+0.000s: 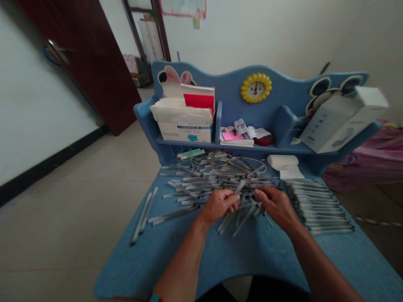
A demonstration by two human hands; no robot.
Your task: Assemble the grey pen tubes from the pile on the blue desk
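Many thin clear pens with dark ends lie in a loose pile [201, 182] across the blue desk. My left hand [222, 204] is closed on a pen [241, 186] that points up and away at the pile's front. Just to its right, my right hand [272, 201] has its fingers pinched together over the pile; what they hold is too small to make out. Several pens [239, 218] fan out below and between my hands. At the right, a neat stack of pens [321, 207] lies side by side.
Two pens [145, 216] lie apart at the desk's [132, 268] left. Behind the pile are a white paper roll [282, 161] and a shelf holding a mask box [185, 126], papers [236, 136] and a white box [333, 121]. A yellow clock [255, 88] hangs above.
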